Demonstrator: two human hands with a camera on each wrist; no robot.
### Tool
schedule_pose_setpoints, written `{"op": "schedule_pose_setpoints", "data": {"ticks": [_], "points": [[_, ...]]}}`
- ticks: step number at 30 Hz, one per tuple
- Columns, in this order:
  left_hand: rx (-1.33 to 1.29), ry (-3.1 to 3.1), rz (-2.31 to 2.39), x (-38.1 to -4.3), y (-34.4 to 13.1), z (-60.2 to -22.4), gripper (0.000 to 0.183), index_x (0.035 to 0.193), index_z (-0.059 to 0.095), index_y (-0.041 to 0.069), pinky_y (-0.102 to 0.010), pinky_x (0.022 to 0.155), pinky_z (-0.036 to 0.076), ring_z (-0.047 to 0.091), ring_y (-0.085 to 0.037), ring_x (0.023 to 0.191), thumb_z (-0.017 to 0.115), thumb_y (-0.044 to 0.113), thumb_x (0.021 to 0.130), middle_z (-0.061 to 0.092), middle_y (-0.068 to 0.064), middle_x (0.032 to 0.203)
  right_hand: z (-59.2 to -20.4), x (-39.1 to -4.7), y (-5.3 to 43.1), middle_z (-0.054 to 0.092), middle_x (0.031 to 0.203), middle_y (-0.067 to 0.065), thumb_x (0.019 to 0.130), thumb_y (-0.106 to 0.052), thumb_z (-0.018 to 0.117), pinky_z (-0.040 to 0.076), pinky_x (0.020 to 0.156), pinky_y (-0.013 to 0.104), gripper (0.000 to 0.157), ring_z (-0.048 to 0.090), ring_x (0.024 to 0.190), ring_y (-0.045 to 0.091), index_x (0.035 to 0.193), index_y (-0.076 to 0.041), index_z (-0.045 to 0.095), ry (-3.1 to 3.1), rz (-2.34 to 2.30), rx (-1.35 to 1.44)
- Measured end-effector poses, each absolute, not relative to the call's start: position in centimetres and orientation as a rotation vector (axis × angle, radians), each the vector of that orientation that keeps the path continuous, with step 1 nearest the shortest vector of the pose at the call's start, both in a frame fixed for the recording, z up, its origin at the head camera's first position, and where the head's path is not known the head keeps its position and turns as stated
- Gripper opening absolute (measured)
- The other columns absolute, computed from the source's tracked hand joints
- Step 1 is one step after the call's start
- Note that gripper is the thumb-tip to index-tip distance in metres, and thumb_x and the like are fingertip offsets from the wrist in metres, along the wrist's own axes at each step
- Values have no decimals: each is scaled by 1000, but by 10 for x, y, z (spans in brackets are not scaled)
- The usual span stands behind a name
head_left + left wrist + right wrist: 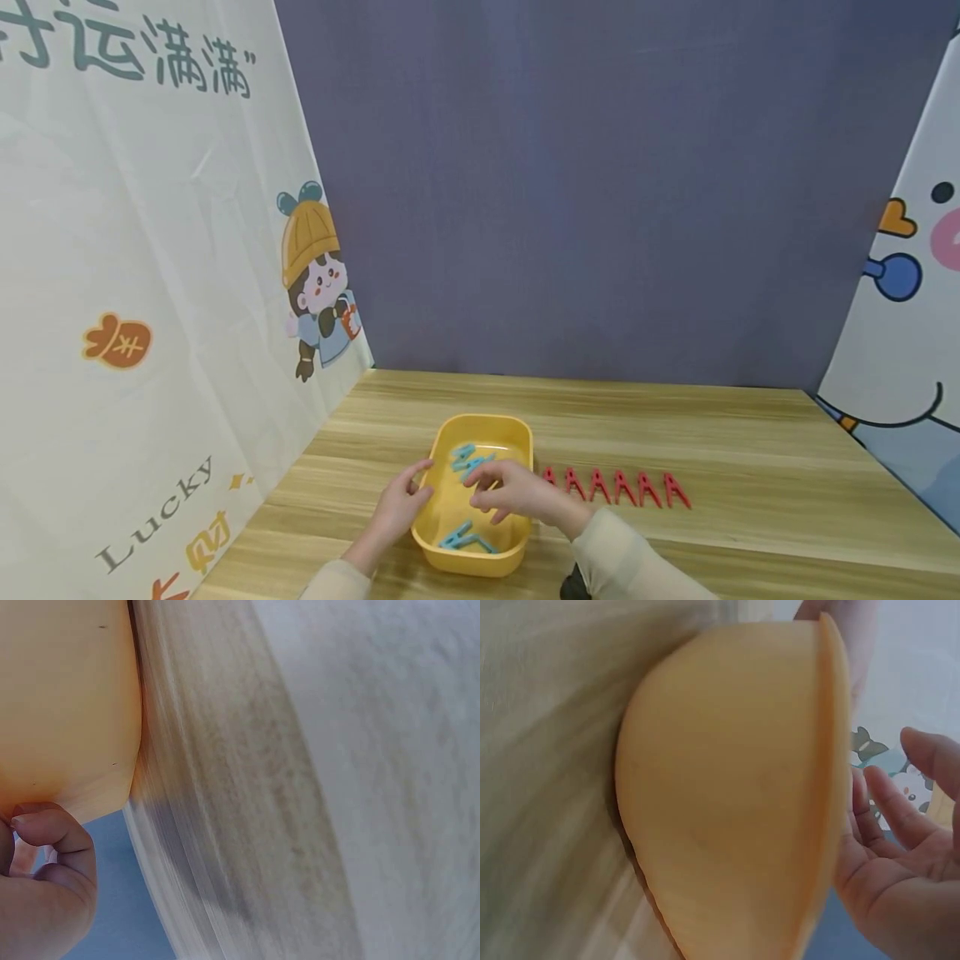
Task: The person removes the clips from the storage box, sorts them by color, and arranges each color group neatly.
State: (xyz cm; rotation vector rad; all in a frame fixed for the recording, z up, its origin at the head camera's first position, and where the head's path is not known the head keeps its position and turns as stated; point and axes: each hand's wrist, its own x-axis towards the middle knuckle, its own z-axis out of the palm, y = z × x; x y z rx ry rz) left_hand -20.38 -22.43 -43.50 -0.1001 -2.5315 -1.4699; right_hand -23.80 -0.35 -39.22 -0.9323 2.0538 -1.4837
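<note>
A yellow plastic basin stands on the wooden table, with several light-blue clothespins lying inside in a far group and a near group. My left hand is at the basin's left rim, thumb and forefinger spread apart and touching or nearly touching it. In the left wrist view its bent fingers show beside the basin wall. Over the basin hovers my right hand, fingers loosely bent and apart, nothing visible in them. It partly hides the far clothespins. The right wrist view shows its palm beside the rim.
Right of the basin, several red clothespins form a row on the table. A dark object shows by the right sleeve at the bottom edge. A grey-blue backdrop rises behind; printed cloths hang at both sides.
</note>
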Motion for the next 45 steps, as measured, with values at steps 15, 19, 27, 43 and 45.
{"op": "schedule_pose_setpoints", "data": {"ticks": [15, 19, 27, 43, 45], "points": [[-79, -2547, -1502, -203, -223, -435, 41, 126, 50, -2, -20, 46, 35, 39, -12, 55, 57, 2, 86, 42, -2, 68, -408, -234, -20, 55, 86, 5, 84, -8, 63, 52, 59, 43, 23, 57, 75, 29, 105, 3, 60, 2082, -1459, -917], [-79, -2546, -1497, -203, -223, -435, 41, 126, 50, -2, -20, 46, 35, 40, -12, 55, 57, 2, 85, 42, -2, 68, -411, -233, -22, 56, 85, 4, 84, -8, 64, 52, 58, 42, 23, 57, 74, 29, 103, 3, 60, 2113, -1434, -921], [-83, -2555, -1480, -203, -224, -435, 41, 126, 50, -2, -21, 45, 34, 40, -12, 54, 58, 4, 86, 43, -2, 68, -417, -233, -27, 57, 97, 9, 82, -6, 65, 52, 58, 41, 23, 55, 81, 21, 104, 0, 62, 2141, -1365, -906], [-81, -2550, -1480, -204, -223, -435, 41, 125, 50, -2, -20, 45, 36, 41, -12, 54, 58, 2, 85, 43, -2, 68, -425, -230, -36, 57, 96, 9, 80, -5, 66, 44, 51, 28, 22, 50, 58, 16, 101, 0, 62, 2139, -1378, -833], [-78, -2547, -1477, -203, -223, -435, 41, 125, 51, -2, -21, 45, 36, 41, -12, 54, 58, 2, 85, 43, -2, 68, -426, -230, -36, 58, 96, 8, 80, -5, 66, 44, 50, 27, 20, 50, 58, 15, 100, -1, 62, 2138, -1376, -828]]}}
